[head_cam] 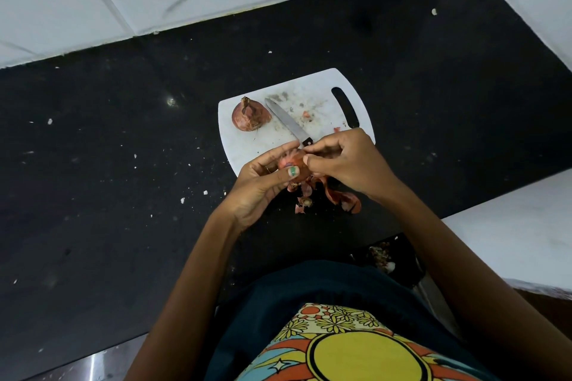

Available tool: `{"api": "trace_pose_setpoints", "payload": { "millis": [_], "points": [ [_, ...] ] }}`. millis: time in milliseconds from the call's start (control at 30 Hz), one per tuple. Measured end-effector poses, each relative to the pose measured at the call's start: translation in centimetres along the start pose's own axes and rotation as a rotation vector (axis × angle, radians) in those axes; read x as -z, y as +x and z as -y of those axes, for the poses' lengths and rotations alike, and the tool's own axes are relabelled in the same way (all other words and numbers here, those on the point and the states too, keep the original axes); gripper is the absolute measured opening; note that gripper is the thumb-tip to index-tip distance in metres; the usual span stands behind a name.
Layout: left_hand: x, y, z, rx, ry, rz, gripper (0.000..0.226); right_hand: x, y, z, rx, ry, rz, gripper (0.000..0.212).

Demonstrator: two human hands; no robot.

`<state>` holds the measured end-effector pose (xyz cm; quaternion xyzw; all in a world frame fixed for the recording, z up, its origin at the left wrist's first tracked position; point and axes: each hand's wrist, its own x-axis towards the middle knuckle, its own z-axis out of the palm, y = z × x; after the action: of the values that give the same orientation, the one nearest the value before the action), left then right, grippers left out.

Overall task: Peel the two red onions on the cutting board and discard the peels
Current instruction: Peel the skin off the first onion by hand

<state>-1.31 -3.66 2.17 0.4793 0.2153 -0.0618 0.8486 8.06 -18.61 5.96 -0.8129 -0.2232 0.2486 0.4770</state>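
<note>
The onion (pixel 292 164) is cupped in the left hand (pixel 261 185); its skin is pinched by the right hand (pixel 343 164) and is best drawn away in whole strips.

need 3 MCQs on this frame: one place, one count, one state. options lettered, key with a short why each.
1. Where does the knife lie?
A. On the white cutting board, beside the unpeeled onion
B. On the black counter, off the board
C. In the right hand

2. How many onions with the skin still whole rest on the board?
A. None
B. One
C. Two

3. What are the hands doing?
A. Both lie flat on the counter
B. The left hand holds an onion while the right hand pinches at its skin
C. The right hand grips the knife

Key: 1 A, the blade lies on the board just right of the onion. 2 B, a single brown-skinned onion sits at the board's left end. 3 B, both hands close on the held onion, with loose peels on the counter below.
</note>
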Motion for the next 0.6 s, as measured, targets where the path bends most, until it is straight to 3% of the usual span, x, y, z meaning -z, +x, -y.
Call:
{"api": "trace_pose_setpoints", "payload": {
  "millis": [233, 300, 600],
  "points": [
    [0.05, 0.18, 0.14, 0.003, 0.003, 0.008, 0.039, 0.25, 0.15, -0.64, -0.09, 0.174, 0.031, 0.011],
    [0.03, 0.25, 0.11, -0.005, 0.001, 0.009, 0.04, 0.34, 0.04, -0.53, -0.092, 0.2, 0.066, 0.02],
    [0.01, 0.34, 0.31, -0.027, -0.017, 0.022, 0.043, 0.12, 0.09, -0.25, -0.012, 0.062, 0.001, 0.011]
  ]
}}
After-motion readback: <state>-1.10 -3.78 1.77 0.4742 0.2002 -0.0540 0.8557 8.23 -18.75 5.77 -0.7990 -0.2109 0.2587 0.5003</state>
